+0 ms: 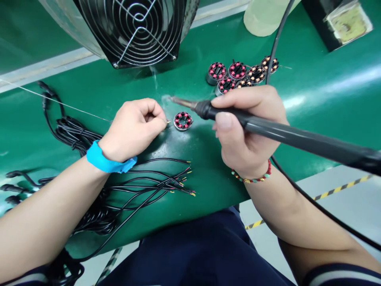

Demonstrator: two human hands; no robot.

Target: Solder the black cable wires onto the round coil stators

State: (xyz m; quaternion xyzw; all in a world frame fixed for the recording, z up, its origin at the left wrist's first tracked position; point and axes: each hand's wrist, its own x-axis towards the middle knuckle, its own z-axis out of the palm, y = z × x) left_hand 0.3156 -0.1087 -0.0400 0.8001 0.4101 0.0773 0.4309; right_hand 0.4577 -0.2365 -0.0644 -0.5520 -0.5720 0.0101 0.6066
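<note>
Gripping a soldering iron (285, 136) in the right hand (253, 145), with fingers wrapped around its handle and with its tip held near, but apart from, a red-wound motor stator (183, 121) lying on the green table (214, 190). Pinching a wire end (168, 122) between pressed-together fingers of the left hand (133, 127), just left of that stator. Working between clustered stators (237, 70) beyond the right hand and black cables (97, 222) nearer the body, facing a fan (139, 29).

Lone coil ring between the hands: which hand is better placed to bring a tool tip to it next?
The right hand, probably: it holds a soldering iron, tip near the coil ring; the left hand pinches a small yellowish-tipped piece.
</note>
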